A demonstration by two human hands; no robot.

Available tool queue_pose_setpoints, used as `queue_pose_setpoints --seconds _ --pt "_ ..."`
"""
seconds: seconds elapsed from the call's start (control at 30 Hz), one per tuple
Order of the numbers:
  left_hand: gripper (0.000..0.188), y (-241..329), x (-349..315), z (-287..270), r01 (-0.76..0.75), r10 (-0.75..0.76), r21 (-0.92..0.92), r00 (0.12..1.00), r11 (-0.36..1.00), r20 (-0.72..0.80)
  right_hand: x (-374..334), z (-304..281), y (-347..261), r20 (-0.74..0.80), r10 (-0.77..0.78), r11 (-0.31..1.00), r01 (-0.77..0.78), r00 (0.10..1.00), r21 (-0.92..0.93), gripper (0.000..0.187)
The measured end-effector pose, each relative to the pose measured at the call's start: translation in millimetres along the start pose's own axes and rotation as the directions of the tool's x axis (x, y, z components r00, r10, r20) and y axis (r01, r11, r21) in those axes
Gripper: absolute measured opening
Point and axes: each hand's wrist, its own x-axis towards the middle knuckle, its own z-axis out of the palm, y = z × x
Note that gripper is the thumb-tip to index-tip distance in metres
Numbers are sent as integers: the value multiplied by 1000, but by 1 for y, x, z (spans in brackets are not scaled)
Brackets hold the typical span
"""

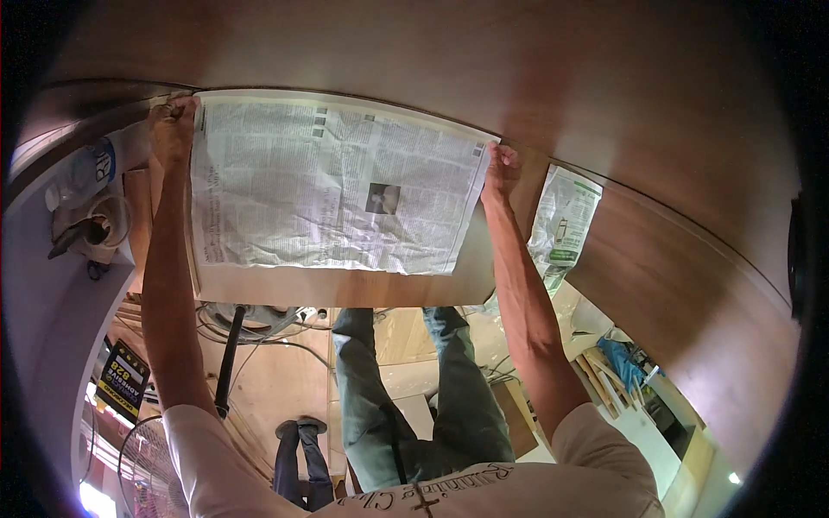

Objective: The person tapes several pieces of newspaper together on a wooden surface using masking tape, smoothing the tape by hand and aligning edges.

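the newspaper point(285, 186) is long from left to right; left hand point(175, 123) and right hand point(500, 171) curl at its top corners, exact grip unclear; bottle point(79, 177) at left.

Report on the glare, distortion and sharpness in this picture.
Head view: fisheye distortion curves the edge of the brown panel, with black corners; white glare burns out near the fan at lower left; the newspaper is brightly lit, its smallest print unreadable; left hand and right hand show no obvious motion blur.
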Motion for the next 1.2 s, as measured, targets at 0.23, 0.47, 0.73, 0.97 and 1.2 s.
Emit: queue_pose_setpoints --seconds 0.23,0.47,0.73,0.97,1.2 --pt "19 29 -25 15 -50 76 261 993 964 -93 2 1 4 -107 74 973 -95 992 -210 22" --pt "27 12 -18 -2 -268 329 421 941 867 -77 0 5 22 14 34 973 -30 999 -228 26" --pt "16 32 -35 22 -254 395 460 887 851 -239 15 -11 50 -5 102 965 -100 995 -244 18" --pt "10 30 -32 8 -200 277 347 942 916 -190 16 -4 53 -25 110 987 -112 994 -118 13" --pt "7 47 -18 9 -173 240 375 960 911 -140 32 -10 38 -71 149 951 -163 986 -263 16"
